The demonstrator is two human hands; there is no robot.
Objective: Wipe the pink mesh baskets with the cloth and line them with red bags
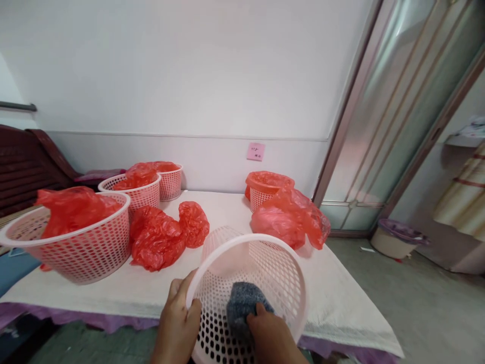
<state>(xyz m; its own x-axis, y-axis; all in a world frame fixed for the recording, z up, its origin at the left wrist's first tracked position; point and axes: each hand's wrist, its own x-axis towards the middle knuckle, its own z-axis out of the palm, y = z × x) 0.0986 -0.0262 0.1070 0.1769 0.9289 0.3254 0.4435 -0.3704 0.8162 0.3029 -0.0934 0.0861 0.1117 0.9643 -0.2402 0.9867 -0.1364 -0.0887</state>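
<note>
Left grip (pixel 177 317) pinches basket (pixel 258 236), right grip (pixel 270 331) cloth (pixel 242 297); if left slackens, basket may fall off desk's (pixel 341 301) front edge.

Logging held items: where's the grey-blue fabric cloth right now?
The cloth is at lower centre of the head view, in the right hand, inside the pale pink perforated plastic basket whose rim the left hand holds.

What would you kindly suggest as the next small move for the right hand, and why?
I would probably slide the right hand and its grey-blue cloth a little along the inner wall of the held basket: the cloth is already inside, the mouth tilts toward the person, and the left hand grips the rim.
</note>
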